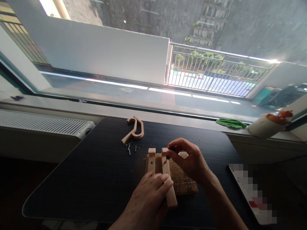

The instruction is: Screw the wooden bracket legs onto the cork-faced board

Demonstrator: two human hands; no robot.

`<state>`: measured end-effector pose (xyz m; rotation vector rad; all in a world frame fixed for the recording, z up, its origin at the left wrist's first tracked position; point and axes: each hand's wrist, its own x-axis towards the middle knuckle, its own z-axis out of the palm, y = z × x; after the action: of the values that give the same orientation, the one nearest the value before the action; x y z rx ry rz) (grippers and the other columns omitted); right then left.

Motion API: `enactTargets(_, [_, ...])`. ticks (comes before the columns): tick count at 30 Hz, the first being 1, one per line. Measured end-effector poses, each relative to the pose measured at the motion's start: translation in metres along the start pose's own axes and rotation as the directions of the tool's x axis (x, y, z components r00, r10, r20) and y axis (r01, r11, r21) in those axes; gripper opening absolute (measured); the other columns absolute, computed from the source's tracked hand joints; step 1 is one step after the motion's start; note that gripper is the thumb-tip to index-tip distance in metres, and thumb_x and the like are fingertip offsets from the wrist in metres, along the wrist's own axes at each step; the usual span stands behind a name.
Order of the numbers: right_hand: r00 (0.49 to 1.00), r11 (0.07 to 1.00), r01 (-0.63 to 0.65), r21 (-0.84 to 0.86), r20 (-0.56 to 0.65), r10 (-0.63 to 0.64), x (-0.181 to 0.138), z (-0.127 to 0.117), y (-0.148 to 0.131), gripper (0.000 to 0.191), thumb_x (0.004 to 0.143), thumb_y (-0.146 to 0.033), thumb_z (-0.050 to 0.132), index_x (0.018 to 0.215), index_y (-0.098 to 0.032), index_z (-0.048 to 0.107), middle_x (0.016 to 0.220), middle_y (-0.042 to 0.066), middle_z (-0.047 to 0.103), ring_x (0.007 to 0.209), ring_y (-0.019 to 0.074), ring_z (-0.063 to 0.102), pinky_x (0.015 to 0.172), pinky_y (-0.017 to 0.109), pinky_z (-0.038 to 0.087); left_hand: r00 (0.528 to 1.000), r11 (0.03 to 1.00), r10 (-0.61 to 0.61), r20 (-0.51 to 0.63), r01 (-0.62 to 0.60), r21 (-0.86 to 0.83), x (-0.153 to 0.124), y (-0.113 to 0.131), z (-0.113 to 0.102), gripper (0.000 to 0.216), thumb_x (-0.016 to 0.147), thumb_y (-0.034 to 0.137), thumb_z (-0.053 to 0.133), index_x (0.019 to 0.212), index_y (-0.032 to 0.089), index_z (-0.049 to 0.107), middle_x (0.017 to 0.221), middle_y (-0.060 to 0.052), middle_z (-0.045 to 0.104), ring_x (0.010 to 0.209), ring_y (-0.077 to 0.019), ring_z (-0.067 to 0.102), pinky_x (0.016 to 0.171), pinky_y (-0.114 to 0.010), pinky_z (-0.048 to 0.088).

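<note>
My right hand [192,156] pinches a small black hand tool [169,156] with a short thin shaft. Its tip meets a pale wooden piece [171,198] near the raised end block; the exact kind of tip is too small to tell. My left hand [153,191] lies over that piece and a second wooden piece [152,156], fingers curled onto them, holding them down. A dark round hole shows in the second piece. Both pieces rest over a brown, marked board [184,183], partly hidden by my hands.
On the black table [79,179], curved wooden hooks [137,129] lie at the back, with several screws [129,148] before them. A green cloth [230,123] and a white container [266,126] occupy the windowsill. A radiator [43,123] stands left; a flat pale object [247,195] lies right.
</note>
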<state>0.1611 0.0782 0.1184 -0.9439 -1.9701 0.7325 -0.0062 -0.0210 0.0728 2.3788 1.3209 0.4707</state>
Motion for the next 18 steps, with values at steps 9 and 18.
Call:
enactTargets(9, [0.990, 0.996, 0.074, 0.055, 0.114, -0.080, 0.0012, -0.0108, -0.0055, 0.024, 0.087, -0.017, 0.054, 0.107, -0.023, 0.064, 0.101, 0.003, 0.066, 0.089, 0.0157, 0.062, 0.078, 0.029, 0.051, 1.000, 1.000, 0.019, -0.004, -0.019, -0.014, 0.0006, 0.0019, -0.0054, 0.055, 0.077, 0.013, 0.055, 0.129, 0.027, 0.044, 0.135, -0.004, 0.051, 0.123, -0.0239, 0.047, 0.108, -0.051, 0.031])
enactTargets(18, [0.998, 0.999, 0.046, 0.030, 0.044, -0.047, 0.0008, -0.0074, 0.0021, 0.016, 0.083, -0.023, 0.061, 0.099, -0.020, 0.063, 0.086, 0.003, 0.063, 0.077, 0.0146, 0.060, 0.071, 0.030, 0.050, 1.000, 1.000, 0.009, -0.010, -0.009, -0.016, -0.0001, 0.0011, -0.0019, 0.057, 0.074, 0.011, 0.054, 0.128, 0.026, 0.044, 0.133, -0.004, 0.052, 0.123, -0.0235, 0.048, 0.108, -0.050, 0.032])
